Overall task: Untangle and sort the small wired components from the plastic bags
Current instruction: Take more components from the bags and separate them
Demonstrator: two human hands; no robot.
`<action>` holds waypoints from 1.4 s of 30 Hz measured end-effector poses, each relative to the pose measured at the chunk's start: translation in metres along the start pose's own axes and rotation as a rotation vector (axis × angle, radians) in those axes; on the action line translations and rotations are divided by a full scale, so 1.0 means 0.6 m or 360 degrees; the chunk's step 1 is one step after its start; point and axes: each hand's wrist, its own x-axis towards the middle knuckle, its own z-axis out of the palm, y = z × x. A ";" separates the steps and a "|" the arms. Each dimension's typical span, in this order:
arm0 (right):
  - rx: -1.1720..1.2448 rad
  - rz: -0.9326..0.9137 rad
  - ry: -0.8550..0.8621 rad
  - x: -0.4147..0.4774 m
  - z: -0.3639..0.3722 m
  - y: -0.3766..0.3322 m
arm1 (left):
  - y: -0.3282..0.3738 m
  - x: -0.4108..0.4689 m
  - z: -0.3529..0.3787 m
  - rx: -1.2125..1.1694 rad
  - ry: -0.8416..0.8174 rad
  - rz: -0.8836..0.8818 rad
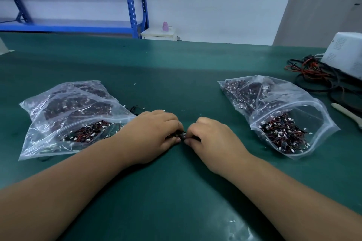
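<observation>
One wired component point(181, 135) sits pinched between left hand point(154, 133) and right hand point(211, 139) grips

- Left bags point(66, 115) and right bags point(274, 111) lie on the surface point(176, 76).
- Left grip point(154, 133) and right grip point(211, 141) meet between them, on a wired component point(181, 134).
- Cables point(313, 74) and a box point(346, 55) sit behind the right bags.

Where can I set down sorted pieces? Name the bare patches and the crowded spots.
Bare green mat between the left bag and right bag, up to the far edge. Also the near middle, below the left hand and right hand. Crowded: right edge, with cables, white box and a white tool.
</observation>
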 end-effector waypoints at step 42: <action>0.1180 0.0518 0.0450 0.004 -0.008 0.019 | -0.012 -0.009 0.013 0.0119 0.0511 -0.0533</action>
